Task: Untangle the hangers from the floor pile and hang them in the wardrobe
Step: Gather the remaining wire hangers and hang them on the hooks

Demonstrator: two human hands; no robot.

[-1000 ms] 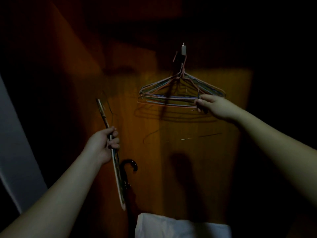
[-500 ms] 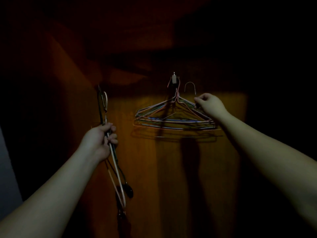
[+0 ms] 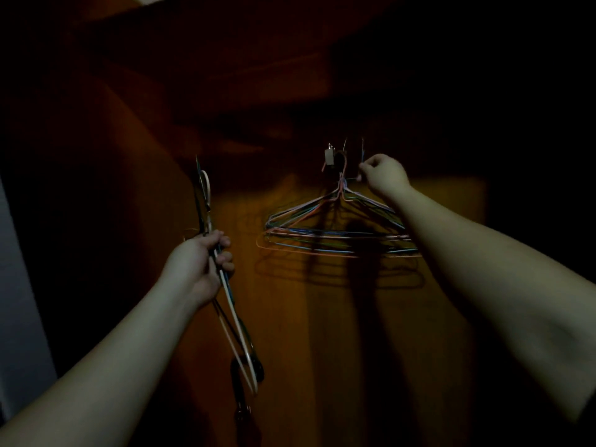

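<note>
A: Near, lower left of frame: left hand [image 3: 198, 266], fingers curled round a bundle of hangers [image 3: 225, 291] seen edge-on. Count?

B: One white, at least two dark; exact number unclear in the dim light. Their lower ends reach bottom centre.

A: Farther, right of centre?

B: Right hand [image 3: 383, 175] pinches the neck of one hanger [image 3: 361, 166], its hook up beside the wall hook [image 3: 329, 156].

A: Hung ones?

B: A stack of wire hangers [image 3: 338, 233] on that single hook, several, uncountable, against the wardrobe's wooden back [image 3: 322, 333].
</note>
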